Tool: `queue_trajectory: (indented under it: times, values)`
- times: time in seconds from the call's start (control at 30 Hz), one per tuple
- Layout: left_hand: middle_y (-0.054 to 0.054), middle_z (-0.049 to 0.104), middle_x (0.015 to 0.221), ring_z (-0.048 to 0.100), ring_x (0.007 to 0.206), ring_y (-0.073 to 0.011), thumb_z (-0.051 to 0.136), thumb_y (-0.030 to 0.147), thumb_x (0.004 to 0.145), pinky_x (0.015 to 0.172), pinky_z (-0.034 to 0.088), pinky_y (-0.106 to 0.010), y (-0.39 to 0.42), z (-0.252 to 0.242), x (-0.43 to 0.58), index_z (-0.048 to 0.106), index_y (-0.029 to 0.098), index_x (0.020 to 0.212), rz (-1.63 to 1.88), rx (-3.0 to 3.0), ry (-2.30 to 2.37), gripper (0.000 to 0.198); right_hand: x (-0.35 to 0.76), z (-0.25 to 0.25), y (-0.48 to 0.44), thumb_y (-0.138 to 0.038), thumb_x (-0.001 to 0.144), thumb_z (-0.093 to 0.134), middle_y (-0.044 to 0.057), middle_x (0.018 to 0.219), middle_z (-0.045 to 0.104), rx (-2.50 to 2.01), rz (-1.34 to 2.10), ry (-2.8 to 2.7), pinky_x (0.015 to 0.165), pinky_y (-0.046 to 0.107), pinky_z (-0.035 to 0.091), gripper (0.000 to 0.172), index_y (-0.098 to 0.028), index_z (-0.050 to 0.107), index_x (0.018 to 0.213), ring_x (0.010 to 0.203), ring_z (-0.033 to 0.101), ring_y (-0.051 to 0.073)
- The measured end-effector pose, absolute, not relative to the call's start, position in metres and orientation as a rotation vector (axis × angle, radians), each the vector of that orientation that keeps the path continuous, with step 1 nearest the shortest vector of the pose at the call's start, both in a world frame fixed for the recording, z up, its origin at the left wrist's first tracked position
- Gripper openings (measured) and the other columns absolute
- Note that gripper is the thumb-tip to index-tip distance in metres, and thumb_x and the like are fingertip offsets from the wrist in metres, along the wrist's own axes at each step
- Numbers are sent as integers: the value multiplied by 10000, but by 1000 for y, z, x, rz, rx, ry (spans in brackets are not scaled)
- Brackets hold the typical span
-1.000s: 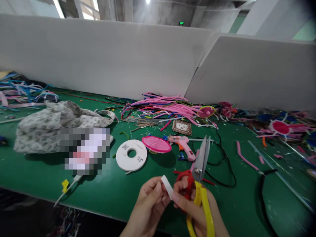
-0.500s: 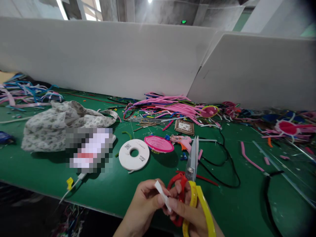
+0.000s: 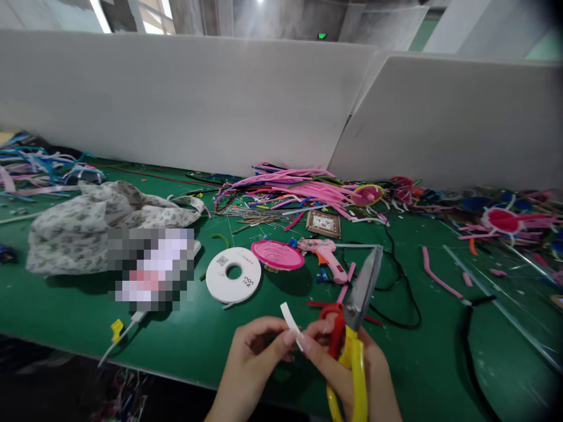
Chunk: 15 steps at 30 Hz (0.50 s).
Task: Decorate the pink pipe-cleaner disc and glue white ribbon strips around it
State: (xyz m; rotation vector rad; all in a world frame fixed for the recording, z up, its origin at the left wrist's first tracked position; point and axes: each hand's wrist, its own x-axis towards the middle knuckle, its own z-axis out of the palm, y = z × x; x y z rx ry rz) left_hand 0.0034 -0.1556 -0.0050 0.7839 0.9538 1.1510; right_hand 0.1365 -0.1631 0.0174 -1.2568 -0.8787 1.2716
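Observation:
A short white strip (image 3: 288, 318) is pinched between the thumb and fingers of my left hand (image 3: 257, 358), its upper end sticking up free. The fingertips of my right hand (image 3: 324, 362) meet the strip's lower end. That same hand carries scissors (image 3: 363, 290) with red and yellow handles looped over its fingers; their blades point up and away to the right, nearly closed. Beyond my hands lie a white spool (image 3: 215, 284) marked "JOVI", a pink oval piece (image 3: 278, 255) and a pink glue gun (image 3: 324, 252).
On the green table (image 3: 185, 334), a phone (image 3: 153, 264) with a cable lies beside a floral cloth bag (image 3: 74, 228). Pink pipe cleaners (image 3: 299, 184) pile up before a white partition (image 3: 176, 99). A small framed piece (image 3: 324, 224) and a black cord (image 3: 416, 305) lie to the right.
The scissors' blades have swung to the right and tilted, uncovering the glue gun. The white strip has risen slightly between my fingers. The whole view has shifted a little.

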Motion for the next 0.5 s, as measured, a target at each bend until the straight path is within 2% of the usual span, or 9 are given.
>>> queue_trajectory:
  times: [0.13,0.33,0.5]
  values:
    - [-60,689,667,586,581,-121,754,359,666,534,494,-195,-156,-2,6,747,142,698,1168,786,1003,219,138,10,-164,-235,476,853,16,688,649,-1338,1173,-898,611,292,559,426,-202,528,749,625,637,183]
    - [-44,666,624,589,583,-122,784,367,622,498,489,-182,-153,2,5,731,134,703,1248,657,1004,253,153,4,-171,-387,589,776,51,740,653,-1428,969,-1081,565,262,535,360,-193,574,814,645,636,190]
    - [-3,611,525,541,496,-85,793,382,607,466,457,-159,-152,3,4,706,135,669,1410,596,1019,270,189,-3,-188,-489,575,739,144,938,684,-1702,558,-1744,578,305,538,662,-147,563,1114,747,670,272]
